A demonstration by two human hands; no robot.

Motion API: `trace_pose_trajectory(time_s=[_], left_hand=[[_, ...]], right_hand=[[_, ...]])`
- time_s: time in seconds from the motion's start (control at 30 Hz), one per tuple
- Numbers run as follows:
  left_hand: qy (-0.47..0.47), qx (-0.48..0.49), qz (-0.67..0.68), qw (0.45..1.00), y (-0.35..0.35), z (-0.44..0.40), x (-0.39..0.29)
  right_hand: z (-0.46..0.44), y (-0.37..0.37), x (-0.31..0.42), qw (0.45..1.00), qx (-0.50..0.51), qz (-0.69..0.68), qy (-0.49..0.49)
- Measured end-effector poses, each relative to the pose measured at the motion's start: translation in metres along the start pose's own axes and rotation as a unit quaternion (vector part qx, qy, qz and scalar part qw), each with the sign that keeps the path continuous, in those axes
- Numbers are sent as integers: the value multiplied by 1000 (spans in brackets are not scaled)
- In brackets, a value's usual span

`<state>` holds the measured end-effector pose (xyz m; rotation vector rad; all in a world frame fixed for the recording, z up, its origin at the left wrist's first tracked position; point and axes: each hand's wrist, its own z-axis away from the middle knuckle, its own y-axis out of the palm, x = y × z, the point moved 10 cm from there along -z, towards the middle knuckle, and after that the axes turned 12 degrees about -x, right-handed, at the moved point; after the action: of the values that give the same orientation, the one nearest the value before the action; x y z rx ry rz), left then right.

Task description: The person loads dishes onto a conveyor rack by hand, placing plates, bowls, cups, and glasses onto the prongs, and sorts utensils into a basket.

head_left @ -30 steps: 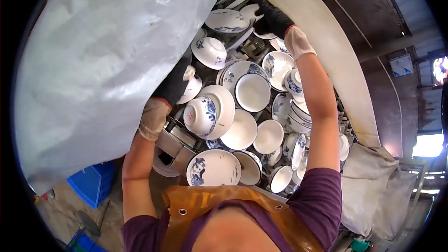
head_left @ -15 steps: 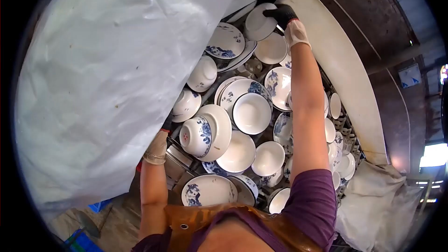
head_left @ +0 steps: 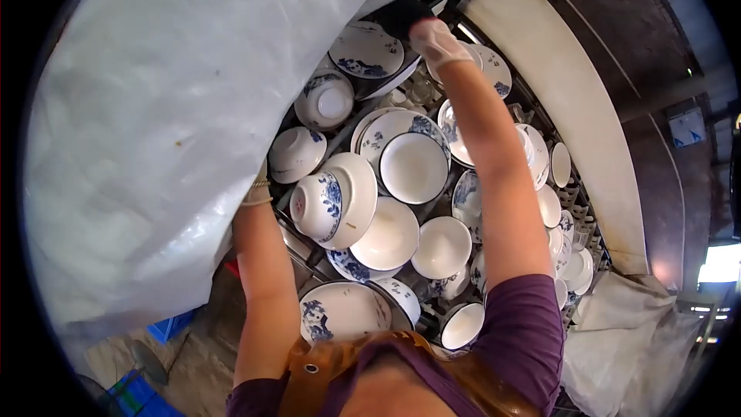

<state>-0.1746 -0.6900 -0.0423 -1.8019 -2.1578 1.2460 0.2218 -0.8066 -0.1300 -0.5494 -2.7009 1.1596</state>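
My right hand (head_left: 403, 18), in a dark glove with a pale cuff, reaches to the far end of the dishes, by the sheet's edge. Right beside it is an oval blue-patterned plate (head_left: 366, 52). Its fingers are lost in shadow, so whether they hold anything is hidden. At the left, my left hand is under the white sheet (head_left: 147, 123); only its cuffed wrist (head_left: 257, 193) shows. Nearest to that wrist are a tilted white bowl (head_left: 296, 156) and a blue-flowered bowl (head_left: 315, 207) leaning against a white dish (head_left: 356, 193).
Several white and blue dishes, among them a dark-rimmed bowl (head_left: 414, 168) and an oval dish (head_left: 340, 315), lie on a pegged rack (head_left: 577, 205). A pale curved panel (head_left: 567, 100) borders the right. Blue plastic (head_left: 143, 395) lies at lower left.
My right hand has moved left toward the sheet; the bowl it held no longer shows. My left hand has slid farther under the sheet. The bowls near the sheet have shifted.
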Motion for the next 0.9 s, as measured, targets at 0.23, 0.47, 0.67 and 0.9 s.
trace_pose_trajectory(time_s=[0.23,0.47,0.67,0.9], left_hand=[[15,-13,-13,1000,-1,-2,-9],[28,-14,-14,999,3,13,-18],[51,-16,-22,998,3,23,-32],[88,-17,-10,996,-16,65,-61]], right_hand=[[-33,-12,97,975,174,81,116],[-77,-106,99,983,33,22,179],[-124,-35,176,988,84,-20,124],[-53,-112,148,991,22,78,105]])
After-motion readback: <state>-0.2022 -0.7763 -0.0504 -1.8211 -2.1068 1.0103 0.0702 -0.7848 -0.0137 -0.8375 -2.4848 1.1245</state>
